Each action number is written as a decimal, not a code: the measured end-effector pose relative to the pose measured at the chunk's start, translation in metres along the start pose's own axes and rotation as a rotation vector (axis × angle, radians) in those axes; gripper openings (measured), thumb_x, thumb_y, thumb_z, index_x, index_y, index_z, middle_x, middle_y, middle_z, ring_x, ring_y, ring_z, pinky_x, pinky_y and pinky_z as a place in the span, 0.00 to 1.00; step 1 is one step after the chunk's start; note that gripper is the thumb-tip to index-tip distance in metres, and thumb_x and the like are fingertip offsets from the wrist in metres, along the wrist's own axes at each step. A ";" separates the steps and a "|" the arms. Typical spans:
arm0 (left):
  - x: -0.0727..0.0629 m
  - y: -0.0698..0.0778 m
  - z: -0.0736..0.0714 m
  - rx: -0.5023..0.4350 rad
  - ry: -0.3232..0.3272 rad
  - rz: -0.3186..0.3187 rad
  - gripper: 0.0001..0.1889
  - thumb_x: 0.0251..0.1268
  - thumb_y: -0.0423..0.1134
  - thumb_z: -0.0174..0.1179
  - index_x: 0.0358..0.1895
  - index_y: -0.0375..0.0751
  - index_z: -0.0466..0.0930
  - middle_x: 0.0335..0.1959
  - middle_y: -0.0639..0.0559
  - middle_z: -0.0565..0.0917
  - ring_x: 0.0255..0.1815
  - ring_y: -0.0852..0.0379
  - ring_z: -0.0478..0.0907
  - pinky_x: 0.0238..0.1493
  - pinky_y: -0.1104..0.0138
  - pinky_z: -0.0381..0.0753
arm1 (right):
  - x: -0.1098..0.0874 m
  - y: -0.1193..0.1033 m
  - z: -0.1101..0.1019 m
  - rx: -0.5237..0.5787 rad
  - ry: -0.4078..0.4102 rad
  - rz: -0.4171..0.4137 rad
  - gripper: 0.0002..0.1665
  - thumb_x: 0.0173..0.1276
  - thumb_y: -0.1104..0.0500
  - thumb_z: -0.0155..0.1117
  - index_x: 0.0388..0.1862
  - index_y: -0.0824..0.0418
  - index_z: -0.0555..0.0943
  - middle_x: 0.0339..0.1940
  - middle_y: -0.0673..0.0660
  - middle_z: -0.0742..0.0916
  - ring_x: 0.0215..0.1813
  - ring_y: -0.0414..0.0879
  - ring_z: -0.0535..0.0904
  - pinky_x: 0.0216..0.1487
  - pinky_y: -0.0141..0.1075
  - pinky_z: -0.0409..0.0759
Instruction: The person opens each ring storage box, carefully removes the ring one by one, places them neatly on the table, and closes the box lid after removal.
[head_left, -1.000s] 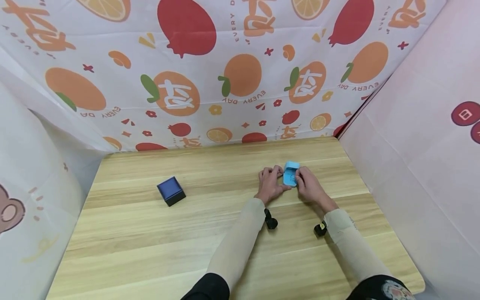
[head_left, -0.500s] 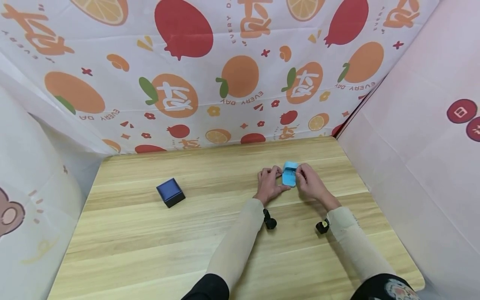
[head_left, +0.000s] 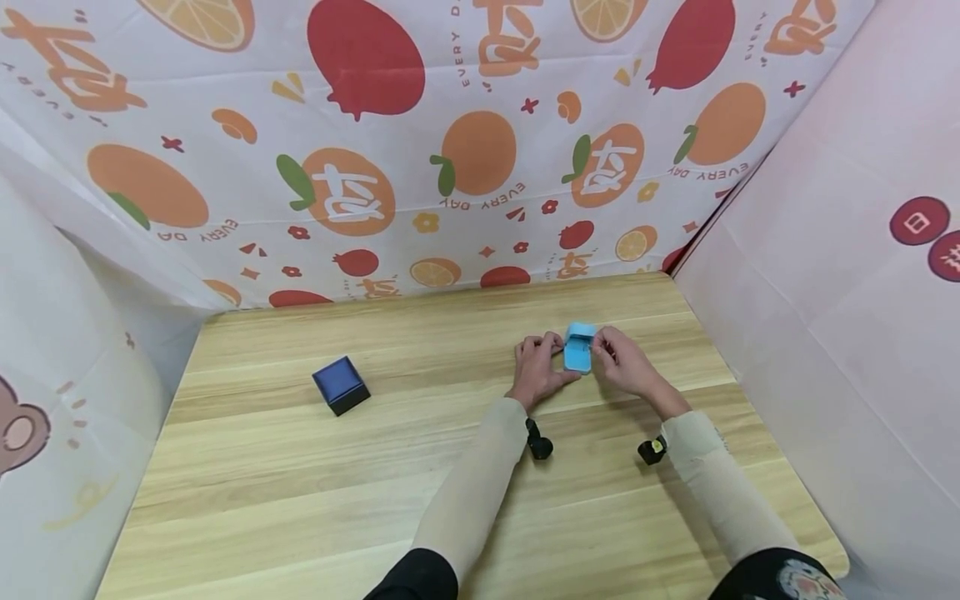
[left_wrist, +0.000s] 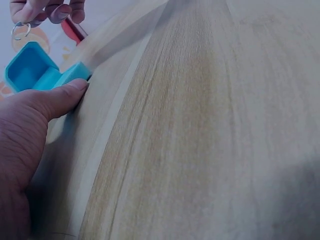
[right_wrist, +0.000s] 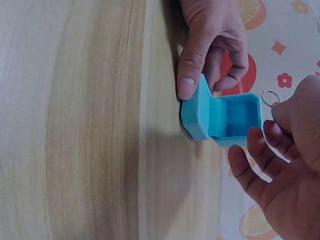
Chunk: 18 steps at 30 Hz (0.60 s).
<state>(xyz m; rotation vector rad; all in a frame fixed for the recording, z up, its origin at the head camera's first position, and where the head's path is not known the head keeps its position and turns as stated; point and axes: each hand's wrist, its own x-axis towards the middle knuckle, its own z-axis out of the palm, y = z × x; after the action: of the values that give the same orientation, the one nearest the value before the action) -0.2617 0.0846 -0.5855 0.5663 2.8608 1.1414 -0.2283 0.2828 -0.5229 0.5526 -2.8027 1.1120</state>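
A light blue ring box [head_left: 577, 359] stands on the table with its lid up, toward the right of the head view. My left hand [head_left: 537, 367] holds it from the left; in the right wrist view the left thumb [right_wrist: 187, 86] presses against the box's base. A thin silver-coloured ring [right_wrist: 270, 97] is pinched between the thumb and a finger of my right hand [head_left: 627, 363]. In the left wrist view the ring [left_wrist: 18, 32] hangs above the raised lid [left_wrist: 31, 64], apart from the box.
A dark blue square box [head_left: 342, 386], its lid down, sits on the left part of the wooden table [head_left: 300, 500]. A fruit-print cloth [head_left: 420, 150] hangs behind the table's far edge. Pale cloths enclose both sides.
My right hand has shifted slightly right, its wrist and forearm swinging outward. My left hand and the light blue ring box have stayed in place.
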 end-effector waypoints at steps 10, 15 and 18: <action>-0.002 0.002 -0.001 -0.013 -0.007 -0.005 0.31 0.53 0.59 0.76 0.55 0.51 0.73 0.59 0.54 0.86 0.68 0.49 0.67 0.73 0.54 0.56 | -0.003 0.000 -0.003 -0.007 -0.058 -0.034 0.05 0.76 0.70 0.55 0.38 0.63 0.73 0.31 0.55 0.77 0.34 0.43 0.70 0.35 0.32 0.71; -0.003 0.003 -0.002 -0.009 -0.004 -0.001 0.31 0.53 0.59 0.75 0.55 0.51 0.74 0.59 0.54 0.86 0.68 0.49 0.68 0.73 0.54 0.56 | -0.006 0.001 -0.003 -0.014 -0.112 -0.056 0.07 0.73 0.72 0.55 0.35 0.63 0.72 0.31 0.55 0.77 0.35 0.44 0.71 0.37 0.33 0.71; -0.004 0.003 -0.002 -0.008 -0.001 0.002 0.31 0.53 0.59 0.75 0.55 0.51 0.74 0.59 0.54 0.86 0.68 0.49 0.67 0.73 0.54 0.56 | -0.008 0.000 -0.004 0.000 -0.140 -0.046 0.07 0.73 0.72 0.55 0.35 0.63 0.72 0.32 0.56 0.78 0.35 0.44 0.71 0.37 0.33 0.71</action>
<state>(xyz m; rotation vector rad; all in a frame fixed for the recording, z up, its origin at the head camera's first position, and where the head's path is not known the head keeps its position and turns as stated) -0.2578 0.0840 -0.5829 0.5700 2.8540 1.1515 -0.2214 0.2875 -0.5217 0.7183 -2.8899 1.1054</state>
